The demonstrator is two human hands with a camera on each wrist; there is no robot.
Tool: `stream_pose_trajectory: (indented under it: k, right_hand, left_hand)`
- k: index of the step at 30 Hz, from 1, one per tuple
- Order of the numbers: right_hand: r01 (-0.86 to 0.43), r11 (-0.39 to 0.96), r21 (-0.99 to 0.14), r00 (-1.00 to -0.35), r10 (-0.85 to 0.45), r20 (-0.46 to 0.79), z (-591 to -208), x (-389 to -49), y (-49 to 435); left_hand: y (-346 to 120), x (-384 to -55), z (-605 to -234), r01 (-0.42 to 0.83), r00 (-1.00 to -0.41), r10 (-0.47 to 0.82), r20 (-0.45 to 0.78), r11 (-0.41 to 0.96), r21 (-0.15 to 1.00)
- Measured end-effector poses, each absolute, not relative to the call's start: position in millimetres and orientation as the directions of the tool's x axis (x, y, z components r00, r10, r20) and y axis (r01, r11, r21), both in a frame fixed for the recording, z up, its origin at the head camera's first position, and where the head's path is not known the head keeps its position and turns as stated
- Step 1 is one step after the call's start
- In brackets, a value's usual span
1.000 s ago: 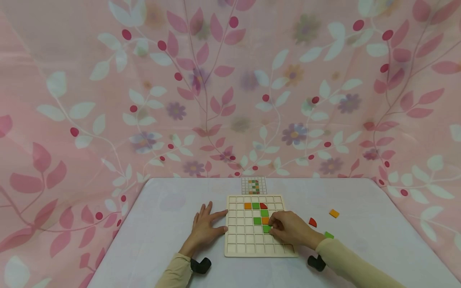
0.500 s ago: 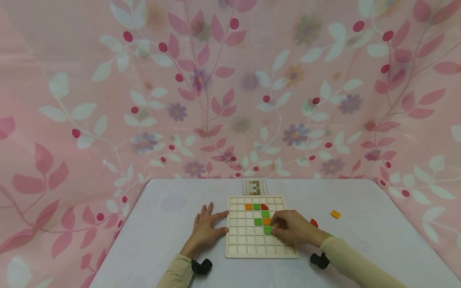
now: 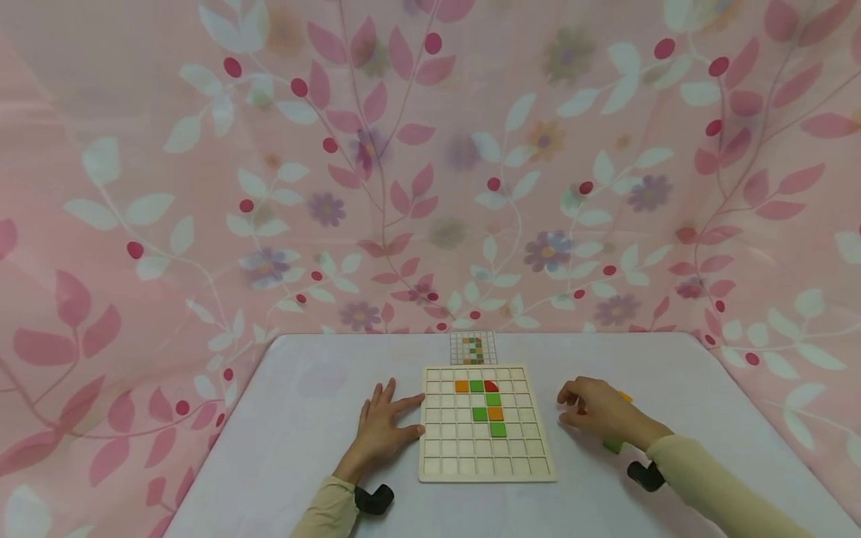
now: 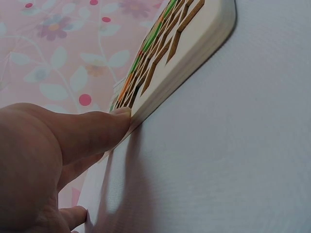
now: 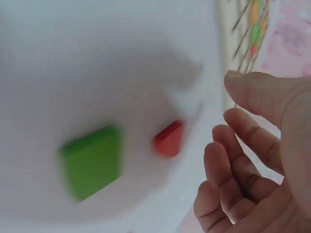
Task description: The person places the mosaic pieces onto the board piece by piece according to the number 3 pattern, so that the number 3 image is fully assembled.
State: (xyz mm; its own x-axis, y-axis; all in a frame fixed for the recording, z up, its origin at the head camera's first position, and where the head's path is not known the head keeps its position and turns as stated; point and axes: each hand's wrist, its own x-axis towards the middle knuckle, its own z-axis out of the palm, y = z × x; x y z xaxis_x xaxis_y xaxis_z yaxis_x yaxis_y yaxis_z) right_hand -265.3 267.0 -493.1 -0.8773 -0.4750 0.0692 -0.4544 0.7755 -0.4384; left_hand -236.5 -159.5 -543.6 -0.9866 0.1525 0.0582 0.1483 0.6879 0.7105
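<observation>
A wooden grid board (image 3: 444, 448) lies on the table, with several orange, green and red tiles set in its upper middle squares. My left hand (image 3: 383, 422) touches the board's left edge with thumb and index fingertip, its fingers spread. Off to the right of the board, my right hand (image 3: 599, 407) hovers with loosely bent fingers and nothing between them. Under it, the right wrist view shows a red quarter-round tile (image 5: 169, 140) and a green square tile (image 5: 95, 162) on the table. An orange tile (image 3: 626, 397) is partly hidden behind the right hand.
A printed card (image 3: 473, 348) with a small coloured grid pattern lies just behind the board. The white-covered table (image 3: 316, 373) ends at a pink floral curtain (image 3: 430, 187).
My right hand has left the board's lower green tile and moved right, above the loose tiles. That green tile stays in its square. My left hand keeps its place.
</observation>
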Motion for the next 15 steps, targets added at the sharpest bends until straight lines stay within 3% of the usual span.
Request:
stream_pose_trajectory:
  k: [9, 15]
  right_hand:
    - [-0.367, 0.814, -0.45, -0.914, -0.406, 0.012, -497.3, -254.0, 294.2]
    - [-0.379, 0.791, -0.48, -0.906, -0.424, 0.015, -503.4, -252.7, 304.5]
  left_hand:
    - [-159.1, -236.2, -542.3, 0.134, -0.988, 0.145, 0.045, 0.691, 0.71]
    - [-158.5, -236.8, -544.1, 0.134, -0.988, 0.146, 0.045, 0.691, 0.71]
